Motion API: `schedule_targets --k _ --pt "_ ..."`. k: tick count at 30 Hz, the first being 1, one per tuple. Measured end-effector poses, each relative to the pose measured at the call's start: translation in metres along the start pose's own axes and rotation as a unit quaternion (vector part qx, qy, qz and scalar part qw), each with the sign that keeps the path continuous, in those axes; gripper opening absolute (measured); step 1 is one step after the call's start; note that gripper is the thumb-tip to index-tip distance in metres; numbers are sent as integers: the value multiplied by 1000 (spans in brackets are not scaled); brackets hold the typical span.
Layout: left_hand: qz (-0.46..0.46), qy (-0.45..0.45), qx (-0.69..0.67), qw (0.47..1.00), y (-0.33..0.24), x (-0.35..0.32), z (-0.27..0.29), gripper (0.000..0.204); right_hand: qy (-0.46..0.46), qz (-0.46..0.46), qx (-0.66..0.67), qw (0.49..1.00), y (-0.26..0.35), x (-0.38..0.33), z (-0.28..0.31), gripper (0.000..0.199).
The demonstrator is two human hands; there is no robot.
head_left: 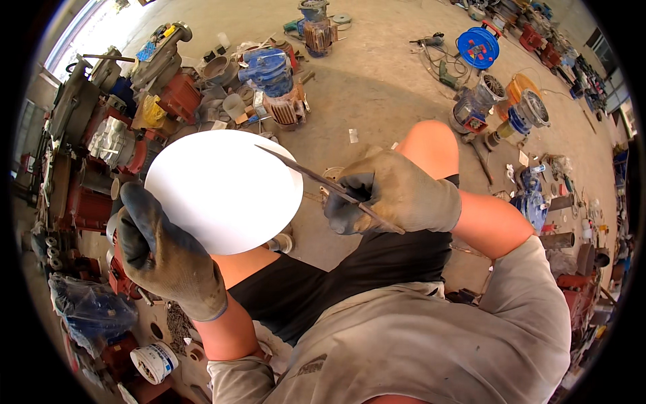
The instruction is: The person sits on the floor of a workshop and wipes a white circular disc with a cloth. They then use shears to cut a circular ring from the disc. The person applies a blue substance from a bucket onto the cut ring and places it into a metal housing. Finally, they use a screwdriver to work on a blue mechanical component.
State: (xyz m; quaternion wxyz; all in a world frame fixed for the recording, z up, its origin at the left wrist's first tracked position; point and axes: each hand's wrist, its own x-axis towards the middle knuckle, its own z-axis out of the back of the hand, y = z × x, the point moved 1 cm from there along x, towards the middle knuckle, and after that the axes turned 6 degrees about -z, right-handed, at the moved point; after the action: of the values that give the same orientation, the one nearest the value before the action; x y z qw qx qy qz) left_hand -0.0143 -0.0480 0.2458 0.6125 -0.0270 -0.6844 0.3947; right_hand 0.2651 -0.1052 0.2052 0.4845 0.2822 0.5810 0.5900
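Currently you have a round white sheet (222, 192) up in front of you, above your knees, its left edge gripped in your gloved left hand (171, 252) with the fingers curled. Your gloved right hand (397, 192) is clenched round a thin dark strip-like tool (303, 172), its far end reaching across the sheet's upper right rim. Whether that tip touches the sheet or hangs just over it, you cannot tell from this view.

To work the rim well, firm up the left grip without creasing the sheet, since its right side looks unsupported and would probably flex under pressure. Light, even strokes with the tool lying close to the edge should serve better than a hard push, and the tip is best aimed away from your left fingers.

Your thighs sit close below, so mind the tool's near end there. The sheet also hides part of the floor beneath it. Ahead stands a blue-and-brown motor unit (269, 74) among loose parts; to the right are a blue cable reel (478, 47) and a green power tool (445, 75) with trailing leads. A white bucket (154, 362) sits low on your left.
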Motion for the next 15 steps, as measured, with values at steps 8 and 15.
schedule_targets --k 8,15 --pt "67 -2 -42 997 -14 4 16 32 -11 -4 -17 1000 15 -9 -12 42" --pt "56 10 -88 995 -18 8 20 33 -2 -6 8 1000 12 -14 -12 53"
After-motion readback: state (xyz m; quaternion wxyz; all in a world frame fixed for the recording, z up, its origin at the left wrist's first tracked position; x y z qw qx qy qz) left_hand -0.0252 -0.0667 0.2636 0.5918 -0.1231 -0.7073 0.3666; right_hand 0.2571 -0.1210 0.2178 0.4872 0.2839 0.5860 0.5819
